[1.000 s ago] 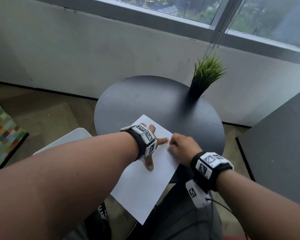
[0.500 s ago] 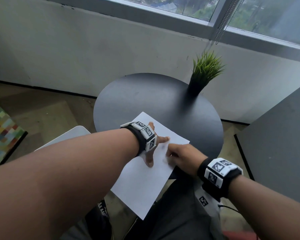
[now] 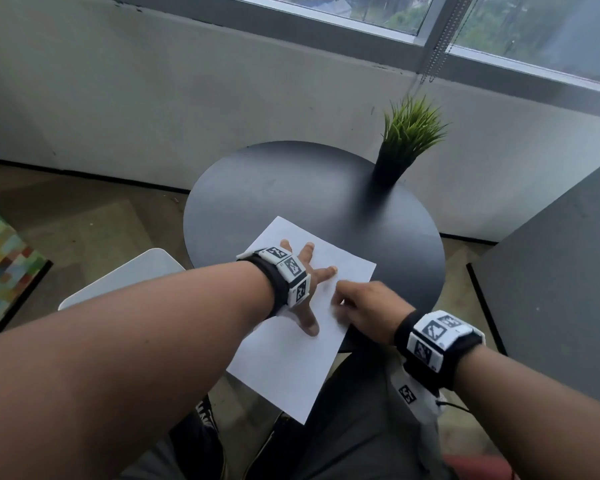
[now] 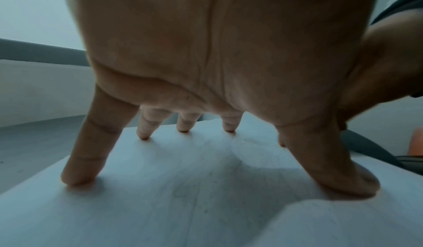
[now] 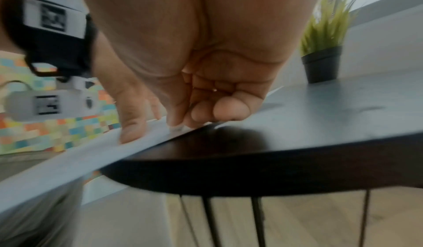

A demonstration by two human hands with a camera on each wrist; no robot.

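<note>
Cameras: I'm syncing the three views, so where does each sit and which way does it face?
Head: on the head, facing forward and down at table, paper and plant; both forearms, left hand and right hand show.
Left wrist: under that wrist, facing along the palm; spread fingertips press the paper.
Right wrist: low by the table edge, facing the plant; curled fingers touch the paper.
Shared: head and right wrist both show the plant.
</note>
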